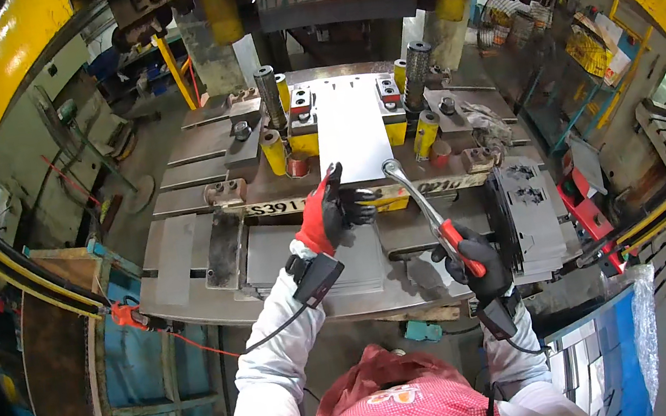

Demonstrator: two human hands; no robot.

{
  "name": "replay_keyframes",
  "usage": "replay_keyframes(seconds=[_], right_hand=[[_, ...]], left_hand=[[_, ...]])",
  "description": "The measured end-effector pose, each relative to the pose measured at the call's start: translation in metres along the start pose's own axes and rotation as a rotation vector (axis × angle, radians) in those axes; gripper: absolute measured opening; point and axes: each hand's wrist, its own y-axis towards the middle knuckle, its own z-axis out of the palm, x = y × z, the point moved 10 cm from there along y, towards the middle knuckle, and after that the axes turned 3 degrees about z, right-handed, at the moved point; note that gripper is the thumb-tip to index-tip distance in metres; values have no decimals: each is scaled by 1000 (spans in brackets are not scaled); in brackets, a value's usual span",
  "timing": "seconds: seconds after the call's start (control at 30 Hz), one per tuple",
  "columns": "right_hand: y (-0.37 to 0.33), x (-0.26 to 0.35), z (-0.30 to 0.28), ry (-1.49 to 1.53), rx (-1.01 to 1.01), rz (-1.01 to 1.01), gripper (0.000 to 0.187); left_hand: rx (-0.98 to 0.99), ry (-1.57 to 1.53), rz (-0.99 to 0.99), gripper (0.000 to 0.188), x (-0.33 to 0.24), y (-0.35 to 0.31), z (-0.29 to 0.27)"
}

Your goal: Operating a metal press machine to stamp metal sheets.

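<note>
A flat white sheet point(352, 132) lies lengthwise over the die in the press. Close to its near left corner is my left hand point(327, 216), in a red and black glove. The thumb points up and the fingers stretch to the right, apart; I cannot tell whether the thumb touches the sheet. My right hand point(479, 262), in a dark glove, is closed round the red grip of a long metal hand tool point(423, 203). The tool slants away and left, its round head at the sheet's near right corner. The tool's exact kind cannot be made out.
Dark guide posts point(419, 74) and yellow posts point(426, 135) flank the sheet. Flat grey sheets point(316, 266) lie stacked before the die, with more stacked plates point(533, 221) at the right. A red cable point(199, 346) runs left; a red box point(584, 188) stands right.
</note>
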Motion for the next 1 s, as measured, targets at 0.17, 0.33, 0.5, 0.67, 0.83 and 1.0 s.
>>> replay_keyframes(seconds=[0.17,0.33,0.5,0.67,0.83,1.0], right_hand=[[2,3,7,-46,9,2,66],[-1,10,11,-53,-11,-8,63],[-3,7,9,-19,-37,2,58],[-8,12,16,-14,-30,-6,51],[-9,12,16,-3,-44,-11,52],[-8,13,16,1,-63,-7,54]], left_hand=[[-51,-280,152,36,-4,5,3],[-77,-334,192,36,-2,10,2],[-112,-410,104,37,6,15,1],[-129,-429,97,37,11,21,-4],[-129,-430,97,37,7,17,2],[-169,-442,54,39,10,18,-1]])
